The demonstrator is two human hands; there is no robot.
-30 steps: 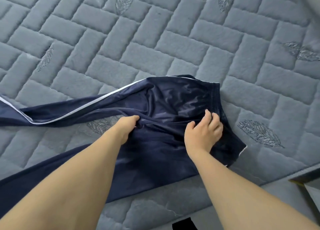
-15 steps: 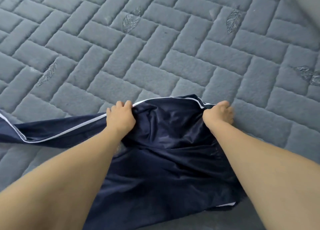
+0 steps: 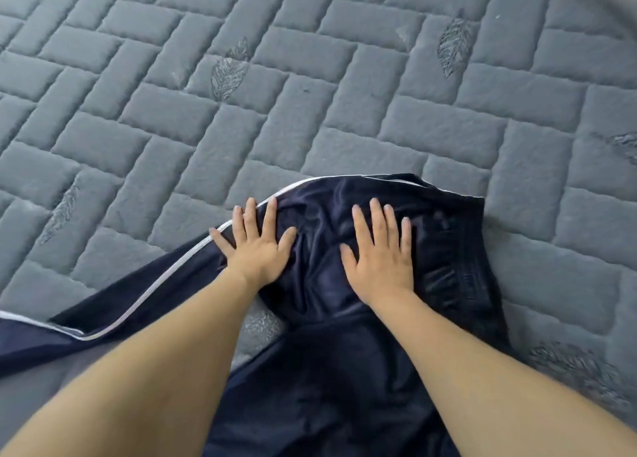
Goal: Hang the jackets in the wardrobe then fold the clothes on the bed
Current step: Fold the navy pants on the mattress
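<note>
On the near middle of the bed (image 3: pixel 310 77), a pair of dark navy trousers (image 3: pixel 344 370) lies spread over the grey quilted cover, which is stitched in a brick-like pattern with scattered leaf motifs (image 3: pixel 229 70). Their upper part, with the gathered waistband (image 3: pixel 458 270) at its right edge, sits just beyond the person's wrists; the cloth there is rumpled and shows soft folds. One leg runs off to the near left, edged by a thin white stripe (image 3: pixel 165 284) that curves from the far side of the waist area down towards the left border of the view. More navy fabric continues toward the near edge between the two forearms.

Both hands lie palm down on the garment. The left hand (image 3: pixel 256 243) has its fingers straight and fanned apart, pressing flat on the cloth right beside the white stripe, with the fingertips reaching over it. The right hand (image 3: pixel 379 256) rests flat a little to the right, fingers straight and slightly spread, on the rumpled middle of the upper part. Neither grip holds any fabric; both simply press on it.
</note>
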